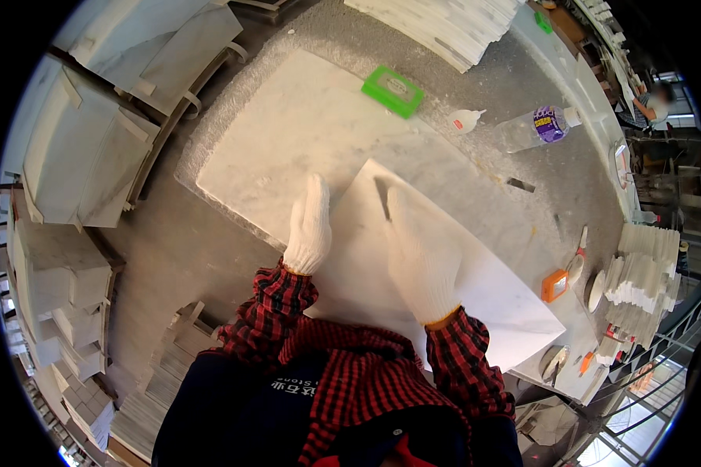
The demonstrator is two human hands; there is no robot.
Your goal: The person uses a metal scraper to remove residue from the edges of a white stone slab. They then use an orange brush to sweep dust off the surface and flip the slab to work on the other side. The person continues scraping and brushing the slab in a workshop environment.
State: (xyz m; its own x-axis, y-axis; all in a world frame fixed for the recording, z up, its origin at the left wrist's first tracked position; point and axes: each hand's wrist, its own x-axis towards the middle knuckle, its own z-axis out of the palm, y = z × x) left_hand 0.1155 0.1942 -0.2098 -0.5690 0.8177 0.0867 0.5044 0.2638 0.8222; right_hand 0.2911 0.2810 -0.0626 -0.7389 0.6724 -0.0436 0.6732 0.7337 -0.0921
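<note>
On the bench, a white marble tile lies tilted over a larger marble slab, the gloved left hand gripping its left edge, the gloved right hand flat on top, a green box beyond it.

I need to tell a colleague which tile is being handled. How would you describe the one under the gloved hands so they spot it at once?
Start at the big white marble slab on the grey workbench. At its near edge lies a smooth white tile, overlapping the slab and jutting past the bench's edge. The left hand grips its left edge and the right hand presses on it; the other tiles sit stacked.
</note>
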